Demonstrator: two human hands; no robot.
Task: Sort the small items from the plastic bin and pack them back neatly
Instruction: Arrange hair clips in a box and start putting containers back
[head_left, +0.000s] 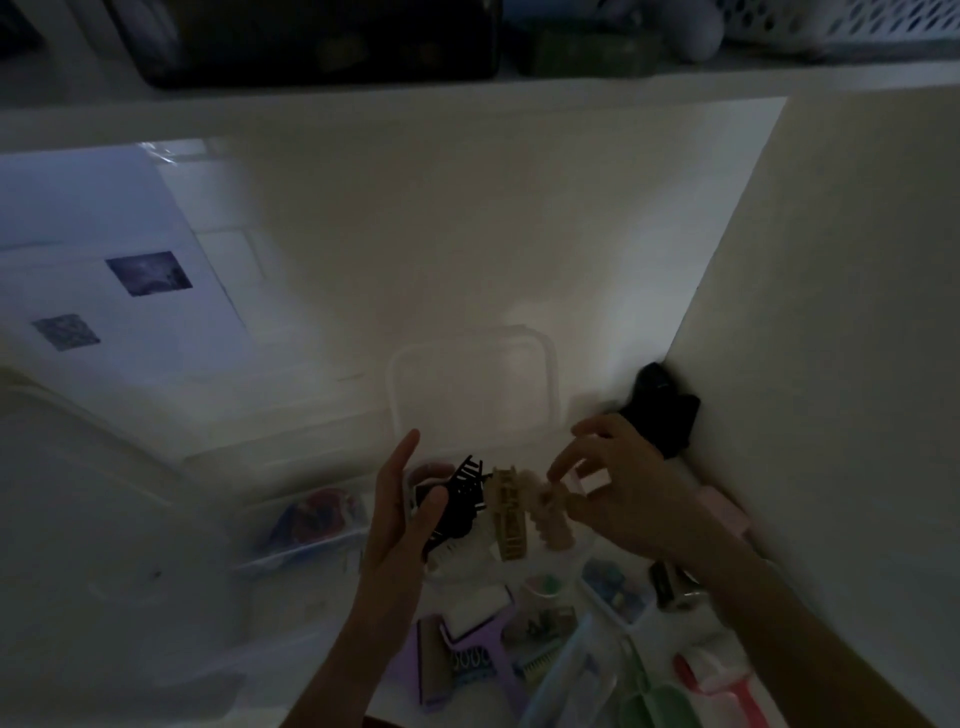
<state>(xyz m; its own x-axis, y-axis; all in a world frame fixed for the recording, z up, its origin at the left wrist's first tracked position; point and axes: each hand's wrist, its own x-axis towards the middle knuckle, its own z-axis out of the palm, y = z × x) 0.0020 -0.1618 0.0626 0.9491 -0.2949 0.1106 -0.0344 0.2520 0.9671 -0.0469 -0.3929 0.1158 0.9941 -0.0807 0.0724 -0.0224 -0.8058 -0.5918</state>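
The scene is dim. My left hand (402, 512) grips a black claw hair clip (460, 501) between thumb and fingers above the table. Just right of it my right hand (615, 488) pinches a cream claw clip (550, 512), and a tan claw clip (509, 517) hangs between the two. A small clear lid (545, 364) lies on the table behind my hands. Below them lie a purple comb (480, 647) and other small items.
A large translucent plastic bin (104, 519) stands at the left. A small clear tray with red and blue items (317, 517) sits beside it. A black object (662, 410) rests against the white wall at the right. Pink and green tools (711, 686) lie low right. A shelf (467, 85) runs overhead.
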